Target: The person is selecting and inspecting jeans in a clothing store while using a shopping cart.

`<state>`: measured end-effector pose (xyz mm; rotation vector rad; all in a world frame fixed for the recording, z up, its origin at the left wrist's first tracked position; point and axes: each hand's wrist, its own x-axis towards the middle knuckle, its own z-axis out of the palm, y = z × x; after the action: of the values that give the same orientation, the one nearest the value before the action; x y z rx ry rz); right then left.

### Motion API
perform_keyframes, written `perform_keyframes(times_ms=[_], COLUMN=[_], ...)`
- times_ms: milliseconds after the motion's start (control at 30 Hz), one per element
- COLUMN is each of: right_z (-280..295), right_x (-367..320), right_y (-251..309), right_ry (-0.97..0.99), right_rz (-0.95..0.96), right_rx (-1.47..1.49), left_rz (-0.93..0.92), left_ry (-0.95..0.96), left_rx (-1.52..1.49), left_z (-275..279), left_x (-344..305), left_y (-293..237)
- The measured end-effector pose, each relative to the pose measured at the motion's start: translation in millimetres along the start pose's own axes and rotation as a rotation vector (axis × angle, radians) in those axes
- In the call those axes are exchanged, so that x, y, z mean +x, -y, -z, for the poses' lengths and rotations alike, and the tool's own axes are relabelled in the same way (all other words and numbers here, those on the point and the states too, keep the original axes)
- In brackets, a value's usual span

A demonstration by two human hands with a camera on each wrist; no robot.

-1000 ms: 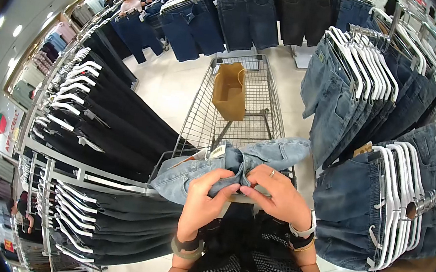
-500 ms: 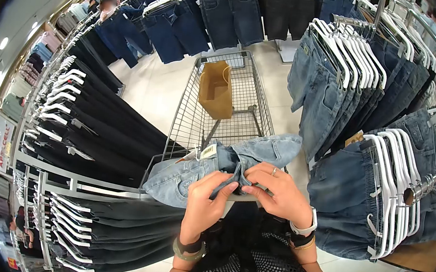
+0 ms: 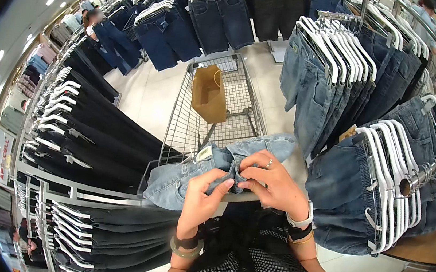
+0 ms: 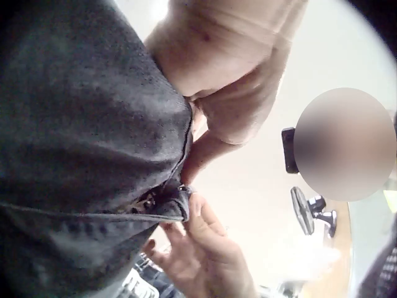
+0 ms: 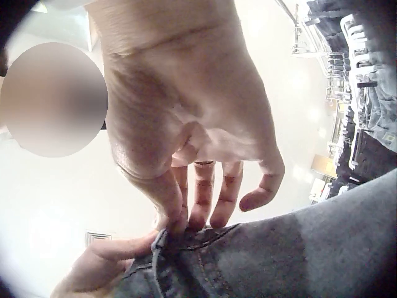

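A pair of light blue jeans (image 3: pixel 169 184) lies across the handle end of the shopping cart, a white tag (image 3: pixel 204 153) at the waistband. My left hand (image 3: pixel 203 199) pinches one side of the front opening between thumb and fingers. On the other side, my right hand (image 3: pixel 274 185) grips the opposite edge, thumb tip close to the left thumb. Close up in the left wrist view, a small metal button (image 4: pixel 184 188) shows between the fingertips. In the right wrist view, the right hand's outer fingers (image 5: pixel 254 192) hang clear of the denim (image 5: pixel 260 261).
The wire cart (image 3: pixel 244 96) stands ahead with a brown paper bag (image 3: pixel 209 95) in it. Black trousers (image 3: pixel 106 123) hang on a rack at left. Denim on white hangers (image 3: pixel 393 183) crowds close at right. Dark shorts (image 3: pixel 223 21) hang at the back, near another person (image 3: pixel 91 25).
The head view has turned slightly, so the cart and racks sit further left. Both hands stay at the jeans' front opening; the right hand's fingers have shifted and lifted a little.
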<state>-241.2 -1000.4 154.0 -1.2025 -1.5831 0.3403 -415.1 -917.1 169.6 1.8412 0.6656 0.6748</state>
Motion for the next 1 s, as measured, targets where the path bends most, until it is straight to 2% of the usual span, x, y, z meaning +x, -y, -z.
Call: perform_keyframes(times_ms=[100, 167, 200, 267, 300, 400, 500, 633, 833, 1000], right_z=[3.2, 2.2, -2.9, -10.4, -12.5, -9.9, -5.3, -4.0, -9.1, -19.9], right_x=[0.2, -0.7, 0.2, 0.4, 0.3, -0.1, 0.4, 1.6, 6.1, 9.1], right_y=[9.9, 20.9, 27.0, 35.1, 38.1, 31.9, 22.2, 13.7, 10.8, 8.3], right_ry=[0.008, 0.021, 0.006, -0.01, -0.023, -0.089, -0.106, -0.117, -0.137, -0.157], right_rz=[-0.035, -0.054, -0.042, -0.034, -0.027, -0.005, -0.078, -0.087, -0.128, -0.175], right_rx=[-0.046, -0.097, -0.168, -0.237, -0.269, -0.223, -0.128, -0.081, -0.069, 0.065], left_rz=[-0.045, -0.215, -0.214, -0.225, -0.243, -0.164, -0.165, -0.141, -0.22, -0.209], left_ry=[-0.044, -0.124, -0.125, -0.278, -0.289, -0.254, -0.214, -0.141, -0.057, -0.056], left_rx=[0.11, 0.26, 0.259, 0.28, 0.266, 0.17, 0.085, 0.001, 0.144, 0.137], left_z=[-3.7, -6.1, -9.8, -16.7, -16.8, -9.4, -4.0, -0.7, 6.7, 5.1], left_x=[2.9, 5.4, 5.7, 4.9, 5.3, 2.6, 2.5, 3.2, 9.8, 10.0], left_y=[-6.2, -1.8, -0.6, 1.4, 2.0, -7.5, -1.0, 8.1, 3.2, 1.1])
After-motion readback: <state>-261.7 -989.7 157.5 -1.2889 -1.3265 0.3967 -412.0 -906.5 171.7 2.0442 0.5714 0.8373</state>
